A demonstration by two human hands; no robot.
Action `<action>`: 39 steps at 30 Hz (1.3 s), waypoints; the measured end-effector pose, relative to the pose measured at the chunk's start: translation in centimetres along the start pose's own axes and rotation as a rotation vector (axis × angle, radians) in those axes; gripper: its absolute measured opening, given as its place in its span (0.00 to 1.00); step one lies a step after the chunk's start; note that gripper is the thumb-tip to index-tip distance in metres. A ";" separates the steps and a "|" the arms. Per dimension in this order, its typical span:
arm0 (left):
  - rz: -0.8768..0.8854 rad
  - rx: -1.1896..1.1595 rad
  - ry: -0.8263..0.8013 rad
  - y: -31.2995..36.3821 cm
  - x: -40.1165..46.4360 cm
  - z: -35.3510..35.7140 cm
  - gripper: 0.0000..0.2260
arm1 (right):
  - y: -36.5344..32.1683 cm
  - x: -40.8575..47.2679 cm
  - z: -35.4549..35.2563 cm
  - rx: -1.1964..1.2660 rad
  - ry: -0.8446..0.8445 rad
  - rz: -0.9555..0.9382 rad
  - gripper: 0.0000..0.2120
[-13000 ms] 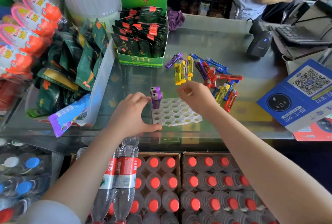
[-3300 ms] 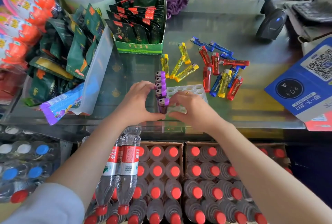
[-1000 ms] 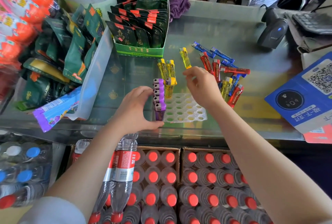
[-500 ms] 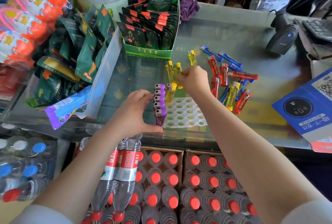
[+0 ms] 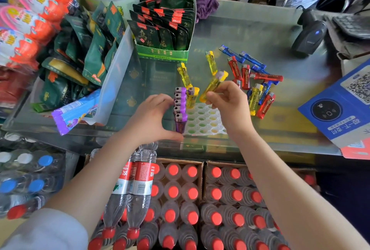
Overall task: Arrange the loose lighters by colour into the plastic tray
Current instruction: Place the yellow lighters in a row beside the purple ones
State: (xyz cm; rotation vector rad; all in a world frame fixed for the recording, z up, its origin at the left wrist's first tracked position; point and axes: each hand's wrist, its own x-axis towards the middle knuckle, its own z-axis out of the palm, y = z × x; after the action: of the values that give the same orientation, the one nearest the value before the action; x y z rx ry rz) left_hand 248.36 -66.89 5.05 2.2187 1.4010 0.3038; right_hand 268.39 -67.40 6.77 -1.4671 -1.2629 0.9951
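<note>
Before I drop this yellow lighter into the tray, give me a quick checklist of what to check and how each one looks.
1. Yellow lighter held firmly by right hand: ok, pinched at its lower end.
2. Tray steadied: ok, left hand braces its left edge.
3. Free hole beside the standing yellow lighter: ok, open holes show.
4. Purple row upright: ok.
5. Lighter pointing straight down: not ok, it is tilted.
6. Flame end up: ok.
</note>
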 end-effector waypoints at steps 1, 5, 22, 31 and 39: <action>0.000 0.010 0.011 0.0 0.1 0.2 0.39 | 0.2 -0.7 0.1 0.013 0.000 -0.009 0.07; 0.033 0.025 0.092 -0.5 0.1 1.3 0.38 | 1.0 -1.8 1.1 -0.110 -0.051 -0.052 0.05; 0.046 0.032 0.130 -1.1 0.3 1.7 0.40 | 0.8 -1.2 1.7 -0.483 -0.090 -0.163 0.06; 0.032 -0.008 0.124 -1.1 0.4 1.7 0.37 | 0.8 -0.6 1.3 -0.634 -0.164 -0.289 0.07; 0.024 -0.027 0.128 -1.2 -0.4 1.1 0.36 | 1.3 1.6 0.2 -0.534 -0.022 -0.154 0.11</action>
State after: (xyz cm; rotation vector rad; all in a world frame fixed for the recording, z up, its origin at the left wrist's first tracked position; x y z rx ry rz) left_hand 247.71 -67.12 3.54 2.2300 1.4283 0.4777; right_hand 268.77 -65.87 5.43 -1.7217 -1.7166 0.5936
